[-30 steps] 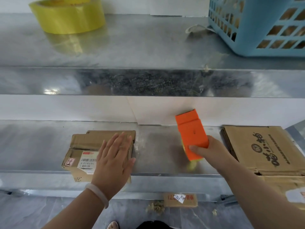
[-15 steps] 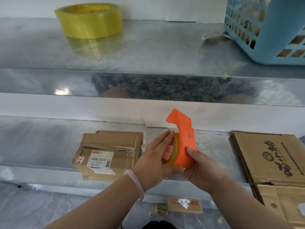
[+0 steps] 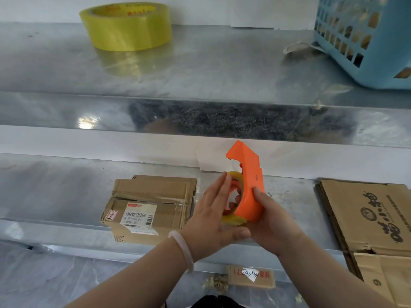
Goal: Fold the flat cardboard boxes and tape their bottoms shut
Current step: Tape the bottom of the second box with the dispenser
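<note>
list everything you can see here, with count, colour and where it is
tape dispenser: 1, orange, held in front of the lower shelf
tape roll: 1, yellow, upper shelf, left
basket: 1, blue, upper shelf, right
taped box: 1, brown with white label, lower shelf, left
flat cardboard boxes: stack, count unclear, brown, lower shelf, right
cardboard scrap: 1, brown, floor
bracelet: 1, pale, left wrist
left hand: straight fingers touch the dispenser's roll
right hand: grips the tape dispenser
</note>
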`<state>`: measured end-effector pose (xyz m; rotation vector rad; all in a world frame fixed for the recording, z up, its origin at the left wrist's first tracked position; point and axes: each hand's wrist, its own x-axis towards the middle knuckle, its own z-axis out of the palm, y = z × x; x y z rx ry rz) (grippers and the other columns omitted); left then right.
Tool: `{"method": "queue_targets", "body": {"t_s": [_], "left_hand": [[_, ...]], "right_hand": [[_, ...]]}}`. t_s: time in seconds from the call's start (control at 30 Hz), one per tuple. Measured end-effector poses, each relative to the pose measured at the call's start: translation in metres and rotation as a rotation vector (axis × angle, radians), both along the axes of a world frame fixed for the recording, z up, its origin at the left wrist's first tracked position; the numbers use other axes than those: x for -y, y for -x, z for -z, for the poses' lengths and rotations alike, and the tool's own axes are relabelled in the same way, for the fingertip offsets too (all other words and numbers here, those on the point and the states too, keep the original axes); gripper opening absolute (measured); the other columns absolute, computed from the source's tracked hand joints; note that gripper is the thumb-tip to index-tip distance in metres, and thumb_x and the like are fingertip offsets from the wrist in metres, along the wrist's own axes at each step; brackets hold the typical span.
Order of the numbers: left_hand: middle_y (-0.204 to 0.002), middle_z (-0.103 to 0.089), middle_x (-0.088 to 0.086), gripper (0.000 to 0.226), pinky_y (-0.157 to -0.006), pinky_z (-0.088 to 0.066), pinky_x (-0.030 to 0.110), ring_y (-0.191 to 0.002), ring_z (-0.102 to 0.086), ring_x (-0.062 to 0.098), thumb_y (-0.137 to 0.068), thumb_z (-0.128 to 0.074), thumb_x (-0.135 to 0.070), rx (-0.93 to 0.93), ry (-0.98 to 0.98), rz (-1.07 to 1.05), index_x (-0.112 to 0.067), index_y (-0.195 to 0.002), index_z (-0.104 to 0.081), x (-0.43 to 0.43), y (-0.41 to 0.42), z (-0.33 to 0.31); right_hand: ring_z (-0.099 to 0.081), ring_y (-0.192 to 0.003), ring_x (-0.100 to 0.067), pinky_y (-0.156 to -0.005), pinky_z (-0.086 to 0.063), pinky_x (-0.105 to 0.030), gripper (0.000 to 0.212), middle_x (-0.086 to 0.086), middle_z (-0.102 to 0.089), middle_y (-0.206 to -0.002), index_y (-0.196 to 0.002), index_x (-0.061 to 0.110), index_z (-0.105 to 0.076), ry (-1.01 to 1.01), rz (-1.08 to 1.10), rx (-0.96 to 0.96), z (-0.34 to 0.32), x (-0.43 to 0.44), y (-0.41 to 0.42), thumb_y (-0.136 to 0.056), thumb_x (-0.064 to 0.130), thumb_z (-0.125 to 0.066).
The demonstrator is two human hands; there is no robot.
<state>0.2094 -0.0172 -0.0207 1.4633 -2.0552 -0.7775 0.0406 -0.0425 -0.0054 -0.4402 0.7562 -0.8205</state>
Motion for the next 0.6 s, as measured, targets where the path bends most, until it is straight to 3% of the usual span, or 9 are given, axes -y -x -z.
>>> {"method": "queue_targets", "body": {"t_s": [0.1, 0.17, 0.23, 0.3, 0.37, 0.47, 0.53, 0.6], "left_hand": [[-0.158, -0.010, -0.017, 0.114, -0.118, -0.015, 0.019, -0.140, -0.004, -0.015, -0.065, -0.056, -0.084, -0.128, -0.080, -0.070, -0.038, -0.151, 0.005, 0.003, -0.015, 0.001], [-0.155, -0.019, -0.019, 0.117, -0.114, -0.020, 0.016, -0.134, -0.013, -0.019, -0.062, -0.065, -0.077, -0.163, -0.118, -0.085, -0.037, -0.153, -0.003, 0.004, -0.018, -0.002], [-0.151, -0.023, -0.020, 0.119, -0.110, -0.021, 0.015, -0.129, -0.018, -0.020, -0.058, -0.069, -0.075, -0.156, -0.108, -0.108, -0.038, -0.152, -0.007, 0.004, -0.015, -0.006], [-0.147, -0.024, -0.022, 0.115, -0.108, -0.022, 0.012, -0.126, -0.021, -0.017, -0.055, -0.066, -0.077, -0.128, -0.064, -0.124, -0.043, -0.148, -0.007, 0.003, -0.011, -0.008], [-0.142, -0.025, -0.023, 0.108, -0.103, -0.019, 0.002, -0.123, -0.019, -0.025, -0.055, -0.065, -0.077, -0.129, -0.041, -0.133, -0.050, -0.142, -0.007, 0.001, -0.010, -0.006], [-0.142, -0.026, -0.019, 0.107, -0.096, -0.013, -0.007, -0.122, -0.010, -0.031, -0.055, -0.068, -0.074, -0.158, -0.043, -0.180, -0.050, -0.140, -0.008, -0.004, -0.009, 0.000], [-0.141, -0.026, -0.019, 0.108, -0.100, -0.015, -0.005, -0.123, -0.012, -0.030, -0.052, -0.069, -0.073, -0.191, -0.049, -0.218, -0.050, -0.139, -0.009, -0.007, -0.005, 0.004], [-0.139, -0.027, -0.020, 0.110, -0.111, -0.029, 0.013, -0.129, -0.024, -0.015, -0.050, -0.069, -0.073, -0.261, -0.087, -0.253, -0.049, -0.140, -0.010, -0.011, 0.002, 0.006]], "right_hand": [[-0.070, -0.094, -0.035, -0.069, -0.059, -0.051, 0.094, -0.017, -0.071, -0.103, -0.113, 0.002, -0.069, 0.001, 0.016, 0.042, 0.002, 0.004, 0.003, -0.032, 0.037, -0.100], [-0.072, -0.082, -0.031, -0.062, -0.059, -0.048, 0.080, -0.015, -0.072, -0.090, -0.093, 0.004, -0.078, 0.009, 0.005, 0.080, 0.003, 0.003, 0.006, -0.023, 0.034, -0.101], [-0.073, -0.083, -0.032, -0.061, -0.059, -0.046, 0.077, -0.017, -0.073, -0.093, -0.094, 0.005, -0.078, 0.013, -0.019, 0.113, 0.001, 0.000, 0.004, -0.026, 0.032, -0.101], [-0.070, -0.101, -0.037, -0.070, -0.059, -0.050, 0.092, -0.021, -0.069, -0.114, -0.118, 0.002, -0.068, 0.020, -0.048, 0.109, 0.001, 0.000, 0.003, -0.037, 0.033, -0.100], [-0.065, -0.111, -0.040, -0.076, -0.058, -0.052, 0.100, -0.023, -0.064, -0.125, -0.129, 0.002, -0.059, 0.036, -0.068, 0.063, -0.001, -0.001, 0.002, -0.043, 0.035, -0.098], [-0.073, -0.089, -0.032, -0.063, -0.059, -0.045, 0.094, -0.018, -0.073, -0.102, -0.123, 0.000, -0.060, 0.051, -0.021, -0.058, -0.004, -0.002, 0.001, -0.045, 0.037, -0.097], [-0.073, -0.084, -0.028, -0.059, -0.058, -0.040, 0.089, -0.013, -0.073, -0.098, -0.127, 0.006, -0.058, 0.096, 0.027, -0.116, -0.007, -0.004, -0.002, -0.052, 0.039, -0.093], [-0.071, -0.094, -0.026, -0.065, -0.059, -0.037, 0.084, -0.011, -0.069, -0.117, -0.141, 0.025, -0.046, 0.122, 0.105, -0.144, -0.006, -0.003, -0.004, -0.066, 0.032, -0.083]]}}
